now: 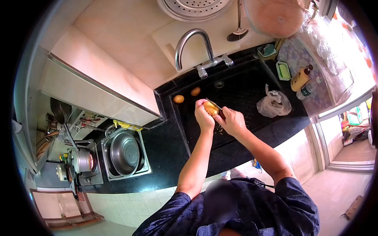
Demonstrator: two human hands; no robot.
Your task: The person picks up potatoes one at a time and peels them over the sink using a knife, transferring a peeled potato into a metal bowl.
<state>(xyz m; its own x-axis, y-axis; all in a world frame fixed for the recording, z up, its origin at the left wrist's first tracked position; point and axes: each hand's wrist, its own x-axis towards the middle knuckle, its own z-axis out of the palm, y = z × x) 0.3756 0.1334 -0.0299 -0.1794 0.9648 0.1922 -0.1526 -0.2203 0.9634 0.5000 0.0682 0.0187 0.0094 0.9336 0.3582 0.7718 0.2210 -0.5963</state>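
Observation:
Over the black sink (236,135), my left hand (204,117) is wrapped round a partly peeled yellow potato (210,108). My right hand (232,121) is closed on a small blade-like tool (214,104), whose thin end lies against the potato; its handle is mostly hidden by my fingers. Two brown potatoes, a left one (178,99) and a right one (195,91), rest at the sink's back left. Small peelings (219,128) lie below my hands.
A curved faucet (193,33) rises behind the sink. To the right sit a plastic bag (274,104), a green sponge dish (283,71) and bottles (301,79). Metal bowls (125,151) fill a basin at left, near a pot (82,160).

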